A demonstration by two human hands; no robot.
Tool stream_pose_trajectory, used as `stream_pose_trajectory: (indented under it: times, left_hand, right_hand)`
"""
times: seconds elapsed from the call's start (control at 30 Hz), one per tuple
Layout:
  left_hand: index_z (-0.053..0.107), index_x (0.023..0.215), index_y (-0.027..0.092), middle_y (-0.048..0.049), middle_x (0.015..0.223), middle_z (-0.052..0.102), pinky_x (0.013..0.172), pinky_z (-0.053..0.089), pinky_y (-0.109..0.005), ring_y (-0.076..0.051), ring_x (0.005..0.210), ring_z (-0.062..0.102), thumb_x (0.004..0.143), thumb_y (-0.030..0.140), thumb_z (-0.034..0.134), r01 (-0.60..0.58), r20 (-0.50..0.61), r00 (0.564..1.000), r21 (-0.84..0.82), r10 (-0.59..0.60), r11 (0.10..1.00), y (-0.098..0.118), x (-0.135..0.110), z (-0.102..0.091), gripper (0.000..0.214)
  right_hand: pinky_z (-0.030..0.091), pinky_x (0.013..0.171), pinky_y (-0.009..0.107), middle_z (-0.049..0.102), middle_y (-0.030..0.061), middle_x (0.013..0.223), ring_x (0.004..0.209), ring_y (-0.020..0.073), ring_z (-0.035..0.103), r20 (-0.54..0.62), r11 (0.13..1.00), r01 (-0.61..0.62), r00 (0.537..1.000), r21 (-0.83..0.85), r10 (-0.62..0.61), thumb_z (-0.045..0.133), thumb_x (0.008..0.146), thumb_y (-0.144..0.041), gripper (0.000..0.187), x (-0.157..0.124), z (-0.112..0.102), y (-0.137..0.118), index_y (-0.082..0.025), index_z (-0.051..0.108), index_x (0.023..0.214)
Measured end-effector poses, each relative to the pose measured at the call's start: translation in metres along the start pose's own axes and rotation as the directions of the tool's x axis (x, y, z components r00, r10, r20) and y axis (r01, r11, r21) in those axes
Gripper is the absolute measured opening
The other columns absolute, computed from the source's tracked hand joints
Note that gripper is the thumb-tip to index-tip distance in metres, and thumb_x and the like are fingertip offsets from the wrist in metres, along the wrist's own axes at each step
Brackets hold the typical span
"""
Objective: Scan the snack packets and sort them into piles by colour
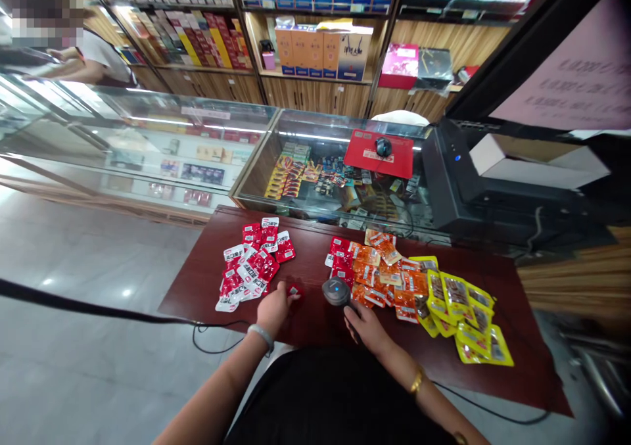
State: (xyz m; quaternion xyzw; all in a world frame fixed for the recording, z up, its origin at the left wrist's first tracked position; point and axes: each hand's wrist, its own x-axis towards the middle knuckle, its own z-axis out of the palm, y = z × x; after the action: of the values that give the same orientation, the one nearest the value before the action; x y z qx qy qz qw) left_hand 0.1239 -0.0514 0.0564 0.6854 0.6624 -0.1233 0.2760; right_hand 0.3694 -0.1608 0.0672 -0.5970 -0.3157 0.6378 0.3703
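Observation:
My left hand [273, 309] is closed on a small red snack packet [294, 292] lying on the dark red table [315, 327], just right of a heap of red and white packets [252, 264]. My right hand [365, 327] rests on the table with fingers stretched out, its fingertips beside a round grey device [336, 291]. Further right lie a heap of orange and red packets [377, 274] and a heap of yellow packets [458, 310].
Behind the table stands a glass display counter [315, 169] holding goods, with a red mat and mouse [382, 149] on top. A black monitor [493, 188] is at right. Shelves of boxes [315, 44] line the back wall. Another person [73, 50] stands far left. A cable [98, 310] trails left.

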Motion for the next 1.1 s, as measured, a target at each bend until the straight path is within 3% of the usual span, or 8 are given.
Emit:
stream_pose_trajectory:
  times: [0.23,0.5,0.6,0.8,0.87,0.97,1.03,1.1]
  left_hand:
    - [0.052,0.107,0.015,-0.01,0.103,0.072,0.077,0.052,-0.027,-0.019,0.092,0.069,0.08,0.022,0.068,-0.019,0.136,0.981,-0.631,0.135,0.775,0.042,0.026,0.041,0.032]
    - [0.057,0.113,0.015,-0.0093,0.111,0.069,0.092,0.053,-0.035,-0.025,0.105,0.066,0.068,0.013,0.074,-0.226,-0.012,0.964,-0.57,0.267,0.79,0.061,0.043,0.052,0.048]
    - [0.055,0.118,0.015,-0.0115,0.113,0.069,0.093,0.053,-0.035,-0.026,0.106,0.066,0.069,0.013,0.074,-0.221,-0.03,0.967,-0.585,0.251,0.781,0.069,0.049,0.052,0.053]
    - [0.047,0.13,0.017,-0.0109,0.109,0.072,0.086,0.055,-0.033,-0.02,0.096,0.07,0.075,0.009,0.069,-0.117,0.065,0.957,-0.805,0.283,0.582,0.103,0.049,0.047,0.059]
    - [0.047,0.132,0.017,-0.0117,0.115,0.07,0.093,0.053,-0.036,-0.021,0.104,0.068,0.076,0.014,0.071,-0.23,-0.042,0.955,-0.731,0.294,0.643,0.107,0.052,0.035,0.061]
    - [0.05,0.134,0.017,-0.015,0.136,0.058,0.111,0.039,-0.043,-0.027,0.129,0.052,0.081,0.029,0.069,-0.348,-0.288,0.927,-0.417,0.241,0.839,0.092,0.064,0.011,0.057]
    - [0.044,0.141,0.012,-0.0195,0.15,0.043,0.117,0.028,-0.047,-0.031,0.143,0.033,0.086,0.037,0.062,-0.289,-0.386,0.901,-0.192,0.199,0.938,0.073,0.077,-0.004,0.063]
    - [0.033,0.148,0.005,-0.0244,0.156,0.03,0.12,0.021,-0.05,-0.035,0.149,0.019,0.088,0.043,0.058,-0.196,-0.378,0.91,-0.033,0.17,0.98,0.055,0.089,-0.011,0.076]
  right_hand:
    - [0.031,0.036,0.021,0.046,-0.0089,0.053,0.036,0.0086,0.038,-0.011,0.999,-0.031,0.999,0.036,0.031,0.057,0.077,-0.071,0.052,-0.009,-0.003,-0.015,-0.021,0.054,0.092]
    - [0.029,0.035,0.019,0.047,-0.0097,0.05,0.036,0.0076,0.037,0.105,0.993,-0.084,0.992,0.08,0.075,0.058,0.075,-0.074,0.055,-0.017,-0.007,-0.021,-0.021,0.055,0.091]
    - [0.029,0.034,0.018,0.047,-0.01,0.051,0.035,0.0069,0.037,0.1,0.992,-0.092,0.992,0.09,0.083,0.058,0.076,-0.074,0.054,-0.018,-0.011,-0.017,-0.021,0.053,0.088]
    - [0.031,0.036,0.019,0.049,-0.0082,0.056,0.037,0.0066,0.037,0.001,0.987,-0.085,0.996,0.135,0.086,0.059,0.078,-0.071,0.051,-0.016,-0.02,-0.013,-0.021,0.053,0.087]
    - [0.031,0.036,0.02,0.049,-0.0078,0.057,0.038,0.0071,0.037,-0.024,0.986,-0.062,0.998,0.154,0.066,0.059,0.08,-0.069,0.048,-0.014,-0.022,-0.012,-0.022,0.055,0.088]
    - [0.029,0.036,0.02,0.048,-0.007,0.056,0.038,0.0075,0.036,-0.032,0.984,-0.042,0.998,0.176,0.049,0.06,0.08,-0.067,0.046,-0.008,-0.022,-0.01,-0.022,0.057,0.089]
    - [0.029,0.036,0.02,0.049,-0.0062,0.056,0.038,0.0077,0.037,-0.028,0.984,-0.043,0.998,0.173,0.049,0.06,0.08,-0.067,0.047,-0.005,-0.02,-0.008,-0.021,0.058,0.09]
    - [0.029,0.036,0.02,0.051,-0.0056,0.056,0.038,0.0081,0.039,-0.021,0.987,-0.038,0.999,0.153,0.042,0.06,0.08,-0.068,0.048,-0.002,-0.017,-0.007,-0.021,0.058,0.089]
